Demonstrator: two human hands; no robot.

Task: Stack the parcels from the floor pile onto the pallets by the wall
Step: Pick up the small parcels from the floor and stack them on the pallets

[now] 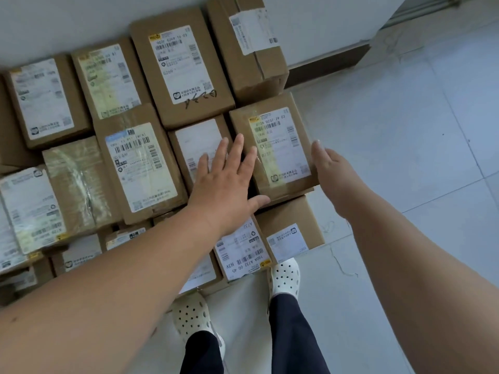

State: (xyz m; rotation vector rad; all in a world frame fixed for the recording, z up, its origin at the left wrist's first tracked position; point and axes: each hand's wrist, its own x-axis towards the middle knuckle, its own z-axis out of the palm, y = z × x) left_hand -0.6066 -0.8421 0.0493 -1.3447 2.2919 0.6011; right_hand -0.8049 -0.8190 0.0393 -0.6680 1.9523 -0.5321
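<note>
Stack [135, 163] at the wall [81, 22] is many parcels deep. The end parcel [280, 147] sits between the flat, ungripping left hand [229, 182] and right hand [328, 164], apparently being squared. Pallets and floor pile are unseen, so the remainder is unknown.

Pale tiled floor [405, 130], white wall [67, 22]

White clogs [285, 278] stand on pale, perhaps scuffed, tiles [405, 117].

Parcels [140, 163] sit packed edge to edge against the wall [67, 22], with only a narrow dark gap [250, 184] beside the rightmost one. To their right the tiled floor [405, 130] lies open.
</note>
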